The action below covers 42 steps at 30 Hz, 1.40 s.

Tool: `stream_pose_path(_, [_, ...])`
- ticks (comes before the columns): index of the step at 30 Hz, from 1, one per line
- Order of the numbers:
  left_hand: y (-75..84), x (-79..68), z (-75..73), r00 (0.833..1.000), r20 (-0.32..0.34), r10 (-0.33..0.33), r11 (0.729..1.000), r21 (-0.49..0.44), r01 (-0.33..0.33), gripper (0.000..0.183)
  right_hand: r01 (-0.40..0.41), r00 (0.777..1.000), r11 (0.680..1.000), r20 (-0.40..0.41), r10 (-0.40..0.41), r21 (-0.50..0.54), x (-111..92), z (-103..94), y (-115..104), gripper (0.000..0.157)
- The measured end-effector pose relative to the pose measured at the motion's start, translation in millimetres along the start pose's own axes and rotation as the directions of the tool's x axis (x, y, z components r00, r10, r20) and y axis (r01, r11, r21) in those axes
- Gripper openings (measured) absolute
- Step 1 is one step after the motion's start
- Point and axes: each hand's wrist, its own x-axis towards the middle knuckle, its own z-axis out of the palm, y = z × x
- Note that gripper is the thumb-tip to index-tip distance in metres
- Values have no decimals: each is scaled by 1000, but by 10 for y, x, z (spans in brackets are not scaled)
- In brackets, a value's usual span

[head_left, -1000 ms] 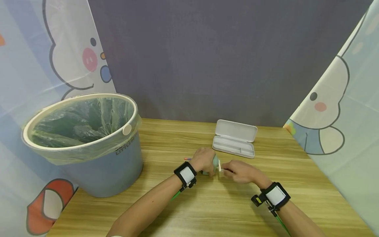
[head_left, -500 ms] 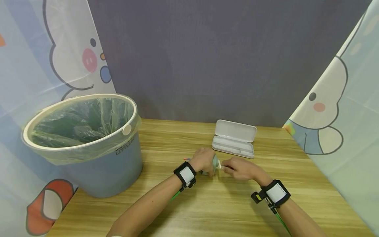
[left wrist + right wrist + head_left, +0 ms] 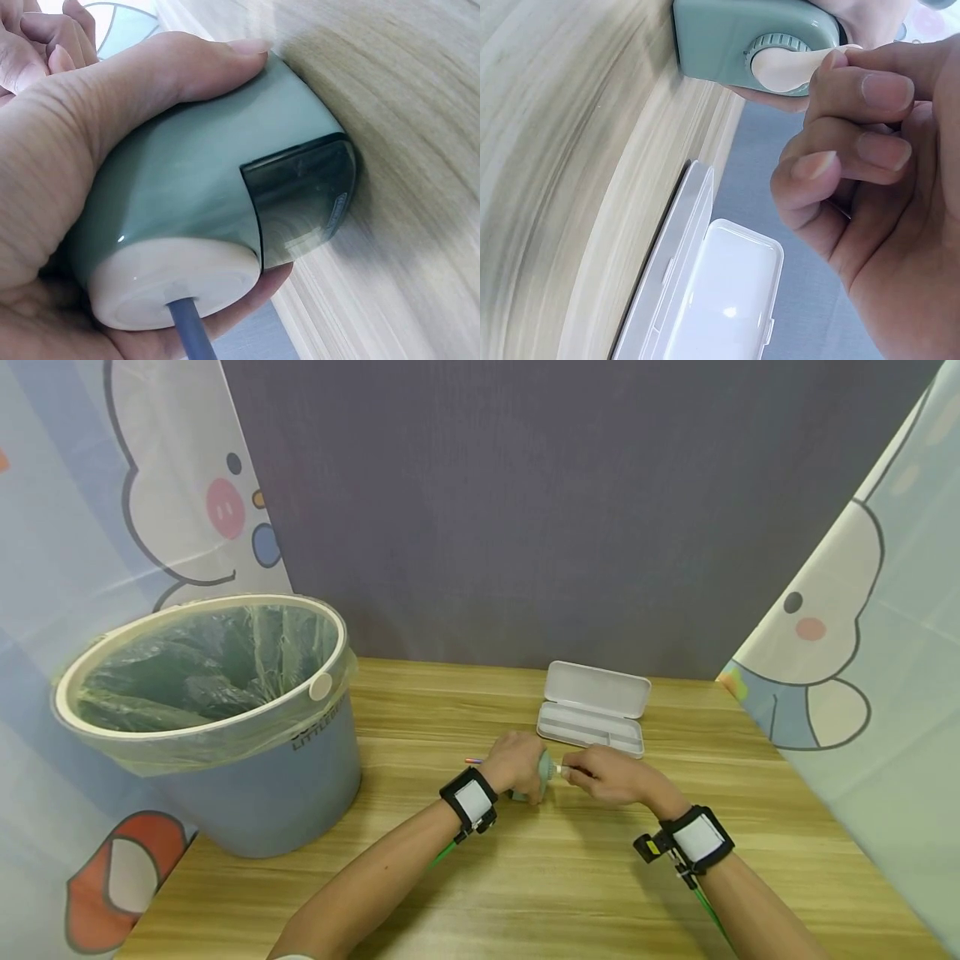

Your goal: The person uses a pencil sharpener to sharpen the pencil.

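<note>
A green pencil sharpener (image 3: 202,157) with a dark see-through shavings drawer (image 3: 304,202) sits on the wooden table. My left hand (image 3: 517,764) grips its body, thumb along one side and fingers round the other. A pencil (image 3: 191,330) sticks out of the pale round front; its end shows beyond the left hand in the head view. On the opposite face is a white crank (image 3: 780,69). My right hand (image 3: 611,775) pinches the crank's end between thumb and index finger, the other fingers curled in. The pencil's tip is hidden inside the sharpener.
Behind the hands lies a white pencil case (image 3: 592,710) with its lid up and a divided tray. At the left stands a large blue bin (image 3: 262,793) lined with a plastic bag. A grey panel (image 3: 487,510) rises along the table's back edge.
The crank has turned, and my right hand has moved slightly up and round with it. My left hand stays in place on the sharpener.
</note>
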Motion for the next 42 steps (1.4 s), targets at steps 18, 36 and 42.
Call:
stream_pose_path(18, [8, 0, -32, 1000, 0, -1, 1000, -7, 1, 46, -43, 999, 997, -14, 42, -65, 67, -86, 43, 30])
stream_pose_path(36, [-2, 6, -16, 1000, 5, 6, 1000, 16, -6, 47, -70, 998, 997, -9, 70, -44, 140, -100, 131, 32])
stream_pose_path(42, [6, 9, -9, 1000, 7, 11, 999, 38, -11, 47, -70, 997, 996, -23, 69, -55, 163, -92, 173, 30])
